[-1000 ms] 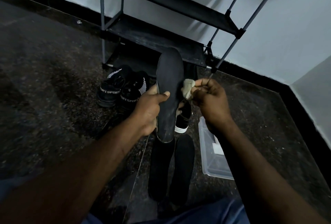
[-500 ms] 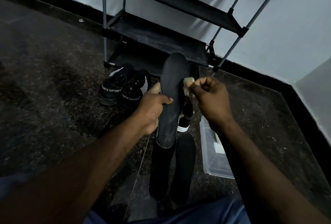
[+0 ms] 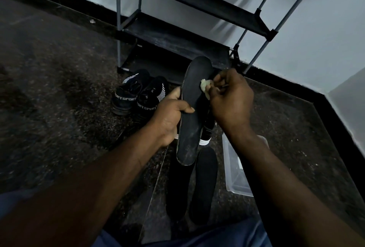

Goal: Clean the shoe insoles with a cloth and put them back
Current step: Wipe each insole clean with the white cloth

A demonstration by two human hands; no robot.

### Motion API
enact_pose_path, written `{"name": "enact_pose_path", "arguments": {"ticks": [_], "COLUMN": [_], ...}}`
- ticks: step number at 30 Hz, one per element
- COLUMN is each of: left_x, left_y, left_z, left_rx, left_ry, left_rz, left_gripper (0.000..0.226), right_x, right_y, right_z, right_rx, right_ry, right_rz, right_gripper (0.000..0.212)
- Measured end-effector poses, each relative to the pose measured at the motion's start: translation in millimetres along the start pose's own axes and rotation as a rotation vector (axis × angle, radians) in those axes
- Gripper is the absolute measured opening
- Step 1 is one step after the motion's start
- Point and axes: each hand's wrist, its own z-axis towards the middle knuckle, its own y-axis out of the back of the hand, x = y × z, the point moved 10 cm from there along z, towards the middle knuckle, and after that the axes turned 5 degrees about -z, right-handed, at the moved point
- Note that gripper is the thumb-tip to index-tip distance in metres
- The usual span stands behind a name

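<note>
My left hand (image 3: 169, 116) grips a long black insole (image 3: 194, 96) by its middle and holds it upright, toe end up. My right hand (image 3: 231, 98) pinches a small pale cloth (image 3: 205, 86) and presses it against the upper right part of that insole. Two more black insoles (image 3: 203, 185) lie side by side on the floor below. A pair of black shoes (image 3: 136, 94) with white "SPORT" lettering stands on the floor to the left. Another shoe with a white sole edge (image 3: 205, 138) shows partly behind the held insole.
A black shoe rack (image 3: 189, 29) with metal poles stands against the pale wall behind the shoes. A clear plastic container (image 3: 235, 169) sits on the dark speckled floor to the right, partly under my right forearm. My blue-trousered legs fill the bottom edge.
My right hand has brought the cloth from beside the insole onto its upper surface. The left hand keeps the same grip on the insole.
</note>
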Motion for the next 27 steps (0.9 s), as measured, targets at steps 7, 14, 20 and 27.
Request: {"name": "enact_pose_path", "arguments": {"ticks": [7, 14, 20, 27], "left_x": [-5.3, -0.7, -1.4, -1.2], "left_y": [-0.8, 2.7, 8.7, 1.2], "left_z": [-2.7, -9.9, -5.7, -5.1], "left_rx": [-0.068, -0.109, -0.104, -0.069], "left_ry": [-0.004, 0.049, 0.043, 0.046], "left_rz": [-0.164, -0.17, -0.288, -0.208], "left_gripper": [0.032, 0.04, 0.037, 0.033], "right_x": [25.0, 36.3, 37.9, 35.6], "right_y": [-4.3, -15.2, -25.3, -15.7], "right_z": [-16.3, -43.2, -102.0, -64.5], "right_rx": [-0.026, 0.017, 0.109, 0.009], "right_ry": [0.22, 0.248, 0.273, 0.267], "right_rz": [-0.09, -0.159, -0.058, -0.101], "right_gripper": [0.012, 0.013, 0.017, 0.018]}}
